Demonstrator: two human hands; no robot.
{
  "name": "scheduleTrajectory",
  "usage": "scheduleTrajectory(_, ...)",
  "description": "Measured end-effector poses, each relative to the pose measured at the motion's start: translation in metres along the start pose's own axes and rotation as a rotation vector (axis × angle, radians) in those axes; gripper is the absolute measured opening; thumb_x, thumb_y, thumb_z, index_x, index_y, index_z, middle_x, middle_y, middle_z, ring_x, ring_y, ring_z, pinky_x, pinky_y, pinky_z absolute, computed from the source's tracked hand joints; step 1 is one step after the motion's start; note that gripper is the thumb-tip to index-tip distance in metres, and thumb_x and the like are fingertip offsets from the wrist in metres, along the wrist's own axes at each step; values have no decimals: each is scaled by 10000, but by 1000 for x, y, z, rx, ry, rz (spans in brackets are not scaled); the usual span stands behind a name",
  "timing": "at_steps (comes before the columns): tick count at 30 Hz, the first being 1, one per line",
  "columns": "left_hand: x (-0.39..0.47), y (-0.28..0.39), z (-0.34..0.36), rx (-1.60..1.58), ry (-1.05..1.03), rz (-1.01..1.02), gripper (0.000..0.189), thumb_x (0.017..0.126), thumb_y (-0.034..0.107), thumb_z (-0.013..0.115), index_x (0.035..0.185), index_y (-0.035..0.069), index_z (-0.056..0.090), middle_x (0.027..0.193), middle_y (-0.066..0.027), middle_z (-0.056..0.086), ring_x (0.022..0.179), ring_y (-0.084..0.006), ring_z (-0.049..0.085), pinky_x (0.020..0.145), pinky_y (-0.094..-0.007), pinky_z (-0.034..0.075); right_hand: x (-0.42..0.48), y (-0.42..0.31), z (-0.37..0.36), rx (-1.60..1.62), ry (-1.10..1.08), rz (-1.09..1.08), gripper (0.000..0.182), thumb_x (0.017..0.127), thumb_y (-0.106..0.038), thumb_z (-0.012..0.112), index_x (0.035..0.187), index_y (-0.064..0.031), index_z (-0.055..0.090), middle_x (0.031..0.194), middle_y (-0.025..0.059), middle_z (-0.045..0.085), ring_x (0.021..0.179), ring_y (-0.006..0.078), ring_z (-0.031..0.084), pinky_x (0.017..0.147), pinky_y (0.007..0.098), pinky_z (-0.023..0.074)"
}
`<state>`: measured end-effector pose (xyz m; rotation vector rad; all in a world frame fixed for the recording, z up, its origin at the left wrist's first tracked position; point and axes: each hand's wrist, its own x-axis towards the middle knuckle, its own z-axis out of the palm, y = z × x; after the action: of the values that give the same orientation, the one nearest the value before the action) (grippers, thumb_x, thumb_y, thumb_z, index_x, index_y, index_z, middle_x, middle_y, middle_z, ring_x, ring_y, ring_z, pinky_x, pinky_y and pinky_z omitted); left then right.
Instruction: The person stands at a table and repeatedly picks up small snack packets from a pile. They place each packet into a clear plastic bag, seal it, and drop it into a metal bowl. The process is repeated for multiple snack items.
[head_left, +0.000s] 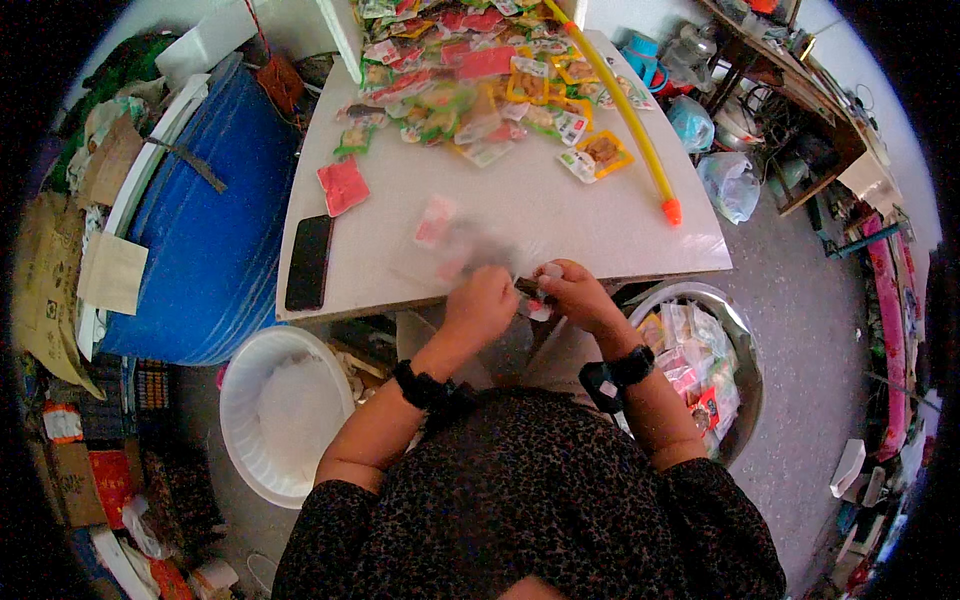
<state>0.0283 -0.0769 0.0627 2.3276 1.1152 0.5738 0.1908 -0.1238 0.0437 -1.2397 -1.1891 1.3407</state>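
Observation:
My left hand is curled at the table's front edge. Its fingers are closed, but blur hides whether anything is inside them. Close by on the right, my right hand pinches a small packet of whitish, see-through plastic. A thin dark piece shows between the two hands; I cannot tell what it is. Just beyond my left hand, a pale packet with red print is smeared by motion. Farther back lies a pile of sealed food packets in red, green and yellow.
A black phone and a red packet lie on the white table. A yellow tube crosses its right side. Below stand a white plastic tub and a metal basin of packets. A blue barrel borders the left.

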Motion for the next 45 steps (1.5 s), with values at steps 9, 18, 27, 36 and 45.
scheduleTrajectory(9, -3, -10, 4, -23, 103, 102, 100, 688, 152, 440, 678, 52, 438, 676, -132, 461, 637, -325, 455, 527, -424, 356, 15, -10, 11, -53, -83, 174, 100, 753, -137, 466, 812, -56, 475, 683, -7, 498, 574, 66, 461, 472, 185, 366)
scheduleTrajectory(18, -2, -5, 2, 4, 5, 15, 137, 699, 184, 441, 704, 49, 464, 701, -148, 469, 665, -323, 461, 550, -415, 366, 16, 8, 14, 61, 41, 314, 133, 727, -105, 496, 836, -43, 450, 690, 27, 503, 597, 111, 501, 475, 211, 406)
scheduleTrajectory(27, -9, -12, -3, -71, -40, 31, 194, 711, 229, 470, 746, 38, 470, 728, -139, 467, 701, -314, 459, 614, -391, 378, 17, 9, 22, 143, -43, 233, 137, 729, -102, 494, 847, -46, 452, 735, 51, 523, 631, 137, 519, 499, 227, 420)
scheduleTrajectory(36, -23, -37, -9, 296, 26, 335, 530, 594, 391, 575, 1011, 85, 460, 1112, -95, 372, 1083, -262, 289, 882, -451, 198, -11, 3, 22, 413, 44, 353, 165, 754, -175, 496, 856, -53, 452, 777, 31, 507, 673, 124, 510, 536, 219, 412)
scheduleTrajectory(45, -25, -38, -4, 295, -52, 338, 593, 566, 429, 592, 1024, 80, 452, 1133, -102, 361, 1101, -269, 268, 913, -449, 141, 11, 21, 42, 814, 141, 200, 138, 766, -183, 474, 794, -61, 416, 733, 33, 474, 621, 109, 456, 524, 243, 391)
